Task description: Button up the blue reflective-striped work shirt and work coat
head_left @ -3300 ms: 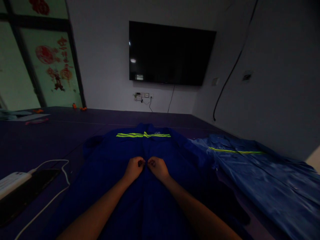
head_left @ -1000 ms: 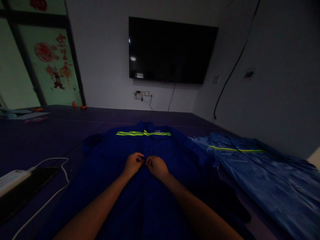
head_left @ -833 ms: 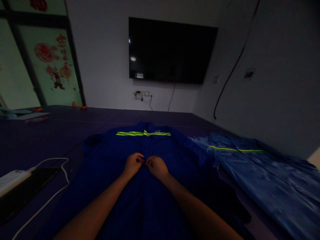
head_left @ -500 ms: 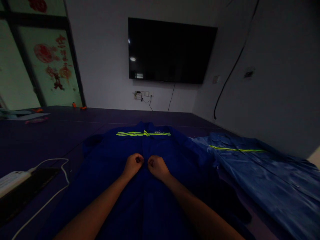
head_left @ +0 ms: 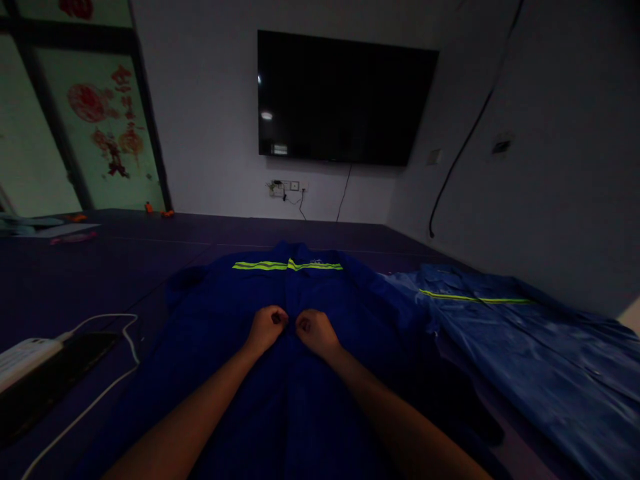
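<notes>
A dark blue work jacket (head_left: 330, 293) lies spread on its back in front of me, collar at the far end, with a yellow-green reflective stripe (head_left: 260, 265) across the chest. My left hand (head_left: 267, 328) and my right hand (head_left: 316, 331) meet close together over its front placket, below the stripe. The fingers of both are curled in a pinch, gripping the jacket's front edges. Whether a button or zip sits between the fingertips is too dark and small to tell.
On the right lies a second, lighter blue garment (head_left: 505, 340) with a yellow stripe. To the left are a white power strip (head_left: 30, 357), a dark phone-like slab (head_left: 75, 367) and a white cable (head_left: 133, 343) on the purple floor (head_left: 140, 253). A television (head_left: 345, 100) hangs ahead.
Both hands keep the same pinched pose at the jacket front. Only a slight shift of the camera view shows.
</notes>
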The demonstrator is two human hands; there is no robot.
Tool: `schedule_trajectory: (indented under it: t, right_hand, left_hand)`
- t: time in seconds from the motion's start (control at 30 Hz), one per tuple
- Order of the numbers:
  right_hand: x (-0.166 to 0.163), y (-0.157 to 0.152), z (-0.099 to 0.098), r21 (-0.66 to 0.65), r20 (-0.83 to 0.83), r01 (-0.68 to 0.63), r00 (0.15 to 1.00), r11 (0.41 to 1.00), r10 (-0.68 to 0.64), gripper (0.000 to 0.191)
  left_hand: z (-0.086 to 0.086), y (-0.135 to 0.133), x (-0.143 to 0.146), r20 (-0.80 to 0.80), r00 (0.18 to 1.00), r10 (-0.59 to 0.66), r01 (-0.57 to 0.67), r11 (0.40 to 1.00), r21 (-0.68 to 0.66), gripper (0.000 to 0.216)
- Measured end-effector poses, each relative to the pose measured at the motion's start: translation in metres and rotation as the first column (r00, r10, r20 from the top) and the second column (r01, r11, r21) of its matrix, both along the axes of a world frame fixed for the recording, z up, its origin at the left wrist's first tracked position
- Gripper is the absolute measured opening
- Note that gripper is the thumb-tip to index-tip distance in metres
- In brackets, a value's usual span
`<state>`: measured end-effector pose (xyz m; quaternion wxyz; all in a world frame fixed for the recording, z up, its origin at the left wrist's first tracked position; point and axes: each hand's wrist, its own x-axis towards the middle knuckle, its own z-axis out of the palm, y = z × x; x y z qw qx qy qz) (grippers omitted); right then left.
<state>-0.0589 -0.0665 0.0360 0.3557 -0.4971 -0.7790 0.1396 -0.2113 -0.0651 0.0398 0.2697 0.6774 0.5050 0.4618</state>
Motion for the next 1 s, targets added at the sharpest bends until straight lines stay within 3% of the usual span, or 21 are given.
schedule_trajectory:
  t: [0.8, 1.0]
  right_hand:
    - [-0.001, -0.0043, 0.0068, 0.025, 0.131, 0.009, 0.991, 1.0, -0.012, 0.015]
    - [-0.0024, -0.0029, 0.002, 0.029, 0.05, 0.035, 0.998, 0.999, -0.036, 0.017]
  left_hand:
    - [0.0008, -0.001, 0.0011, -0.068, 0.998, -0.009, 0.01, 1.0, 0.017, 0.012]
    - [0.0004, -0.0005, 0.0014, -0.07, 0.998, 0.005, -0.005, 1.0, 0.011, 0.012]
